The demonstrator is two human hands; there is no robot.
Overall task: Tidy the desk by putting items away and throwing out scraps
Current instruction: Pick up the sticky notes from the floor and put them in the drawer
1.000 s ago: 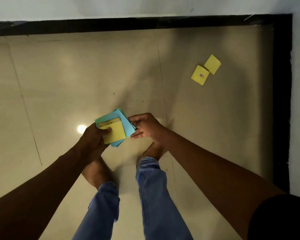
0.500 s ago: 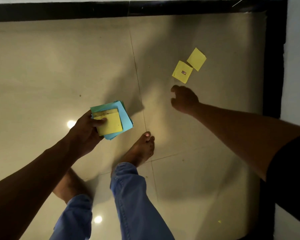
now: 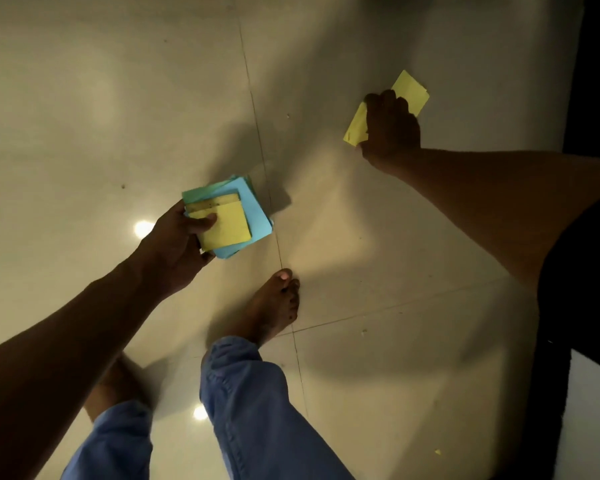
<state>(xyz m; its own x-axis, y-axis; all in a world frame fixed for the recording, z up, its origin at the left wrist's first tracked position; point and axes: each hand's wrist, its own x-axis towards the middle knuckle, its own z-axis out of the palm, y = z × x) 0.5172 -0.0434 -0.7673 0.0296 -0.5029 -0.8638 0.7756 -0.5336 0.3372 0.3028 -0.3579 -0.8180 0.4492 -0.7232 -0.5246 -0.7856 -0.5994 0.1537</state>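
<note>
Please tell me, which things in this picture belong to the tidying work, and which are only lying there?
Belong to the job:
- stack of blue and yellow papers, held by the left hand
- two yellow notes on the floor, under the right hand

Only lying about:
- small yellow scrap on the floor tiles, perhaps to collect later

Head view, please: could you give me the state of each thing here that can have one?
Left hand: grips the paper stack, thumb on top.
Paper stack: held above the floor, a yellow note over blue sheets.
Right hand: down on the two yellow notes.
Near yellow note: on the floor, partly covered.
Far yellow note: on the floor, partly covered.
</note>
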